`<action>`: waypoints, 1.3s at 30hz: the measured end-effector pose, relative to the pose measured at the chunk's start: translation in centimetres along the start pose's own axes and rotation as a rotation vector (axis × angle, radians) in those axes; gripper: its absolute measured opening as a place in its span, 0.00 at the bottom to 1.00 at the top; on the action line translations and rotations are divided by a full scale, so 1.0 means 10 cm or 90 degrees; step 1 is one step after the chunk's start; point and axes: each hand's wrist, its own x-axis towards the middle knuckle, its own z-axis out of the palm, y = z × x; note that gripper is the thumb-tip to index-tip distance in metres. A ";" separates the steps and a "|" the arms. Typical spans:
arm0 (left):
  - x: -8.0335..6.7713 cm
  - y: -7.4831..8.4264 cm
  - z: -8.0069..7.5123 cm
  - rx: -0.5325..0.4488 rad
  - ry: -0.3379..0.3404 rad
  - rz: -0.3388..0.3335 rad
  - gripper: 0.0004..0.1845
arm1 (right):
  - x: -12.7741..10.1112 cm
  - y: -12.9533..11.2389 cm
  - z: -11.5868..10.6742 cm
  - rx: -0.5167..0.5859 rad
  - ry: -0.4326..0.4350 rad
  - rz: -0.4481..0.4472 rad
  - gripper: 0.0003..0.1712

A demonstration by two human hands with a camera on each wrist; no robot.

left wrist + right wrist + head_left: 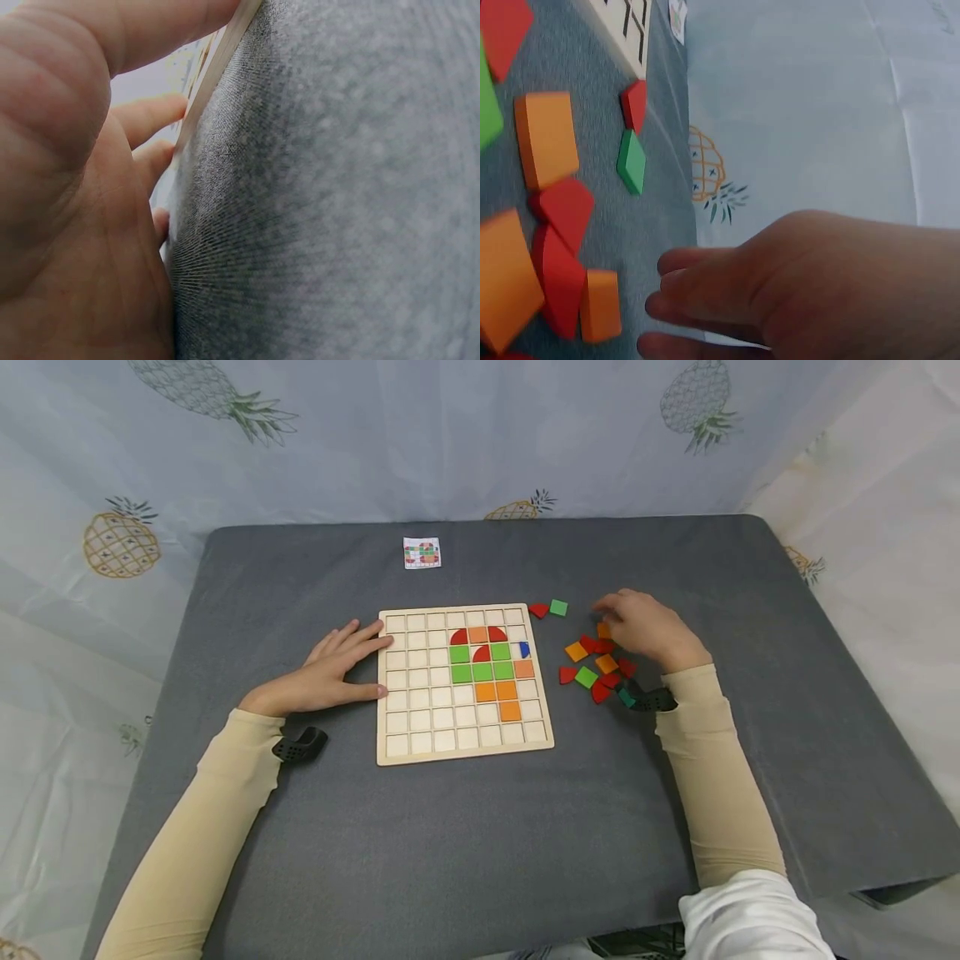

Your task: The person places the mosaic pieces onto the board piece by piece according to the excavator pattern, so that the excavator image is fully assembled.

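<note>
A wooden grid board (420, 727) lies on the grey table, with red, orange, green and blue tiles (483, 672) filling some cells on its right side. My left hand (330, 664) rests flat on the table, and its straight fingers touch the board's left edge (217, 60). My right hand (641, 625) hovers over a pile of loose tiles (596, 668) to the right of the board. Its fingers (675, 304) are loosely extended beside an orange tile (600, 306) and hold nothing I can see.
A red tile (538, 609) and a green tile (558, 607) lie apart near the board's top right corner. A small pattern card (422, 552) sits at the back of the table. Pineapple-print cloth surrounds the table.
</note>
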 end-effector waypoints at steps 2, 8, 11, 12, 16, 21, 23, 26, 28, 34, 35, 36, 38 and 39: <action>-0.01 0.00 0.00 -0.002 -0.002 -0.001 0.45 | 0.00 0.05 0.00 0.022 -0.011 -0.005 0.24; -0.07 -0.04 0.00 0.012 -0.001 -0.013 0.45 | -0.02 0.13 0.10 0.015 -0.030 -0.052 0.24; -0.07 -0.06 0.00 0.013 -0.001 -0.009 0.45 | -0.04 0.15 0.16 -0.002 -0.025 -0.060 0.24; -0.07 -0.07 0.00 0.010 -0.002 -0.006 0.45 | -0.05 0.16 0.17 -0.006 -0.022 -0.059 0.24; -0.04 -0.08 0.02 0.004 -0.004 -0.003 0.45 | -0.03 0.20 0.21 -0.010 -0.005 -0.052 0.24; -0.01 -0.08 0.02 0.004 0.001 -0.010 0.45 | 0.01 0.24 0.22 -0.016 0.025 -0.030 0.23; 0.00 -0.07 0.02 0.001 0.004 -0.011 0.45 | -0.01 0.24 0.21 -0.021 0.033 -0.010 0.24; 0.01 -0.06 0.01 0.002 0.006 -0.008 0.45 | -0.05 0.23 0.19 -0.013 0.054 0.011 0.25; 0.01 -0.05 0.01 0.003 0.007 -0.008 0.45 | -0.10 0.18 0.19 0.022 0.076 0.005 0.25; 0.00 -0.04 -0.01 0.002 0.008 -0.005 0.45 | -0.24 -0.17 0.18 0.102 0.127 -0.091 0.23; 0.00 -0.04 -0.01 0.002 0.008 -0.004 0.45 | -0.26 -0.25 0.19 0.100 0.132 -0.108 0.22; -0.01 -0.03 -0.01 0.003 0.009 -0.003 0.45 | -0.29 -0.32 0.20 0.095 0.137 -0.126 0.21; -0.02 -0.02 -0.02 0.005 0.010 -0.002 0.45 | -0.34 -0.47 0.22 0.081 0.143 -0.158 0.21; -0.02 -0.01 -0.02 0.005 0.010 0.001 0.45 | -0.37 -0.53 0.23 0.069 0.145 -0.173 0.21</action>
